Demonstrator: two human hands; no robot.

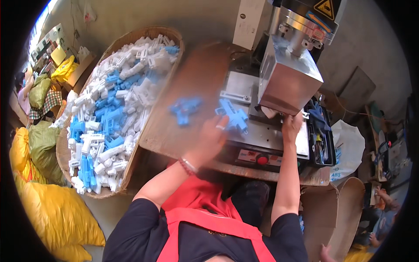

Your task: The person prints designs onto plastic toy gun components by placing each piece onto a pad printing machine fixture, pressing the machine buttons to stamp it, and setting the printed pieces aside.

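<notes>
My left hand (208, 139) is smeared by motion at the front edge of the machine bed. Its fingertips come close to a blue plastic toy gun (235, 117) on the bed; whether they touch it, I cannot tell. Left of it, a second blue toy gun (185, 110), blurred, appears over the wooden table (168, 137). My right hand (291, 127) reaches under the shiny metal block (290, 83) of the press, its fingers curled and partly hidden. A small whitish piece (268, 112) shows under the block, left of these fingers. What the right hand grips is hidden.
A large cardboard-sided bin (144, 126) heaped with white and blue toy guns stands at the left. Yellow sacks (59, 214) lie beyond it. A red button (262, 160) sits on the machine's front. Right of the press are a black tool tray (321, 131) and white bag (347, 142).
</notes>
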